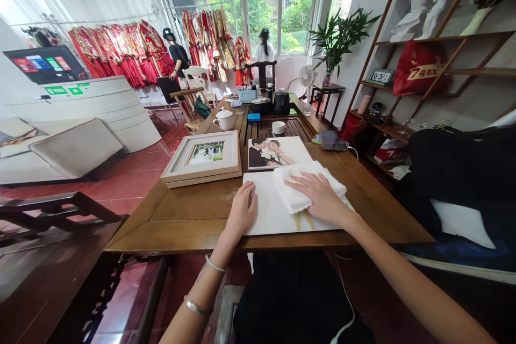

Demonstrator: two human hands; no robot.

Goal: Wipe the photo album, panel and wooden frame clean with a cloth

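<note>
A white panel (pixel 264 209) lies near the table's front edge, with two tan streaks (pixel 304 221) showing on its surface. My left hand (pixel 244 205) is closed at the panel's left edge, its fingers curled over the border. On the panel's right part rests a folded white cloth (pixel 292 196). My right hand (pixel 320 196) lies flat on this cloth with its fingers spread, pressing it to the panel. Just behind, a photo panel of a couple (pixel 278 153) lies face up. To the left are stacked wooden picture frames (pixel 203 156), the top one holding a photo.
Along the wooden table (pixel 189 215) stand a lidded white cup (pixel 223 118), a small white bowl (pixel 278 127), a black kettle (pixel 281 101) and a phone (pixel 332 141) with a cable. Shelves (pixel 443 40) rise at the right. Two people stand near garment racks at the back.
</note>
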